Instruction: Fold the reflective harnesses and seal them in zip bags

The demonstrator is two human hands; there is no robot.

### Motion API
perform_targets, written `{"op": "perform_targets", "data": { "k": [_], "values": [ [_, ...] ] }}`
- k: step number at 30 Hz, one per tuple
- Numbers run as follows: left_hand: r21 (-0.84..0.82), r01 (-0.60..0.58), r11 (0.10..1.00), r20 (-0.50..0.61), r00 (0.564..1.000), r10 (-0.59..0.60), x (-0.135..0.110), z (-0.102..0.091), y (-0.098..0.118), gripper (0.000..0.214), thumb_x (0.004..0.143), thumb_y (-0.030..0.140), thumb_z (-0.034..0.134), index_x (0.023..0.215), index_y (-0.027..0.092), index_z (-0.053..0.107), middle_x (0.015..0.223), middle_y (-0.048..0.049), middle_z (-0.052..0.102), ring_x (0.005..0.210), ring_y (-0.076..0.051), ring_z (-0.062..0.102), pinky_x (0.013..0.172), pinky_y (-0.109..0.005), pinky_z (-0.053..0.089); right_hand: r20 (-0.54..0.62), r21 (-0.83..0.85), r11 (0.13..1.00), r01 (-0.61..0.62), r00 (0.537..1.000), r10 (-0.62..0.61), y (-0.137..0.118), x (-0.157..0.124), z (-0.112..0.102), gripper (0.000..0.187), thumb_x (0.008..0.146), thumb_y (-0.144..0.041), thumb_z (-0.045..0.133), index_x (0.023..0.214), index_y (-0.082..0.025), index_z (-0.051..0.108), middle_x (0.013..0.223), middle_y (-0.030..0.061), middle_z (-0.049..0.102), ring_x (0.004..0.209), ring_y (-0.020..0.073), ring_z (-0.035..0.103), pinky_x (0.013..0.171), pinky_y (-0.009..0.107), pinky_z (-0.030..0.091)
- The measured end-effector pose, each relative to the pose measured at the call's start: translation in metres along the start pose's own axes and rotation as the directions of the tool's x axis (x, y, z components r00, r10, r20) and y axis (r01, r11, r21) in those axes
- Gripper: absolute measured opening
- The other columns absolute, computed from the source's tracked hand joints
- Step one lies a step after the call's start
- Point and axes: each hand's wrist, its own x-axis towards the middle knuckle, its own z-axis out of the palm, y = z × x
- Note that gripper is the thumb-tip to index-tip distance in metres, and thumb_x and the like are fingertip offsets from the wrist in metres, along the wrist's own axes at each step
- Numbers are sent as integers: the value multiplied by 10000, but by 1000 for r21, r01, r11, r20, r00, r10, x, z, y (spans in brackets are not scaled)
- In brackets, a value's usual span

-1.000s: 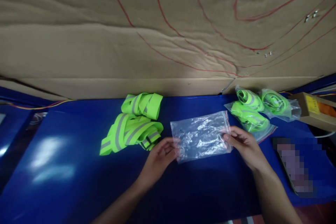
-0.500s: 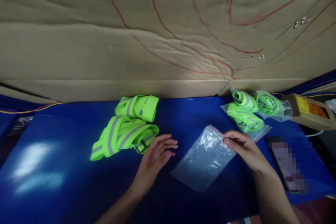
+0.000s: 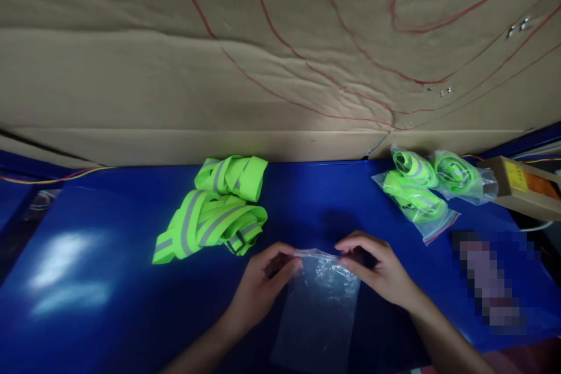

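Note:
Between my hands hangs a clear zip bag (image 3: 318, 310) with a red line along its top edge; it looks flat, with nothing visible inside. My left hand (image 3: 267, 280) pinches the bag's top left corner between thumb and fingers. At the top right corner, my right hand (image 3: 377, 266) holds the same edge in a pinch. Beyond my left hand lie loose yellow-green reflective straps (image 3: 210, 225) with grey stripes and a black buckle. A second bundle of the straps (image 3: 232, 176) sits just behind them.
Several rolled reflective straps in clear bags (image 3: 414, 196) lie at the back right. A cardboard box (image 3: 521, 187) with a yellow label stands beside them. A blurred-out object (image 3: 486, 280) lies on the blue table (image 3: 109, 222) at right. Brown cardboard (image 3: 153, 82) with red lines rises behind.
My right hand has brought the bag left and turned its top edge away from me. My left hand, open before, has moved over and taken hold of the bag's other corner.

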Motion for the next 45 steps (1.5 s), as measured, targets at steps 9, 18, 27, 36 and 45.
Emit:
{"op": "perform_targets", "data": {
  "k": [9, 18, 27, 36, 45],
  "values": [
    [181, -34, 983, 35, 999, 28, -2, 2, -3, 283, 931, 468, 674, 972, 192, 720, 862, -23, 735, 795, -148, 655, 722, -225, 497, 117, -289, 937, 194, 979, -167, -7, 1, 2, 206, 988, -300, 685, 1193, -297, 685, 1049, 23, 683, 988, 180, 626, 878, 331, 487],
    [328, -111, 938, 76, 993, 91, -4, 6, -5, 231, 967, 434, 643, 957, 232, 753, 867, 9, 753, 782, -120, 661, 721, -206, 472, 145, -423, 880, 216, 975, -169, -17, -2, 24, 189, 1043, -213, 575, 1194, -288, 659, 1050, -8, 676, 990, 155, 608, 922, 328, 403],
    [335, -146, 931, 59, 989, 134, -3, 6, -7, 196, 975, 398, 645, 945, 239, 755, 867, 13, 750, 777, -108, 672, 716, -200, 477, 167, -439, 866, 238, 969, -182, -20, 0, 26, 56, 1017, -230, 628, 1072, -238, 622, 981, -18, 705, 909, 160, 637, 875, 335, 372],
    [330, -149, 932, 41, 989, 144, -3, 5, -2, 187, 962, 366, 653, 909, 227, 766, 849, 2, 756, 769, -116, 697, 707, -192, 501, 173, -360, 921, 147, 981, -89, -14, -5, 16, 24, 1024, -232, 619, 1027, -227, 596, 991, -5, 702, 910, 153, 651, 850, 311, 425],
    [400, -224, 889, 72, 974, 213, -3, 5, 2, 155, 960, 308, 667, 884, 227, 775, 835, -5, 772, 762, -129, 732, 693, -190, 544, 161, -166, 985, 38, 987, -11, -19, -2, 8, 101, 1030, -269, 611, 947, -216, 633, 858, -7, 616, 805, 117, 594, 716, 236, 452]
  ]
}}
